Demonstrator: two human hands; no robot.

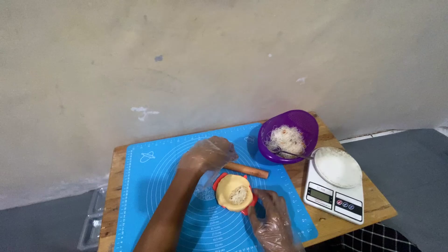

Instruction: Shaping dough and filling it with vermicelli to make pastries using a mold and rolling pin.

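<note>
Head view:
- Red dumpling mould (223,179) on blue mat (154,163), holding a dough round (232,190) with noodle filling.
- Right hand (272,212) (gloved) pinches the mould's rim.
- Left hand (208,155) rests unclenched beside it.
- Purple bowl (305,122): noodles, spoon.

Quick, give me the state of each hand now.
Left hand: gloved, fingers curled at the red mould; grip cannot be told.
Right hand: gloved, fingers touching the mould's edge; grip cannot be told.

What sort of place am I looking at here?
Probably a makeshift home food-prep spot: a small wooden table against a bare wall, with a blue pastry mat, a kitchen scale and a purple bowl of noodle filling.
</note>
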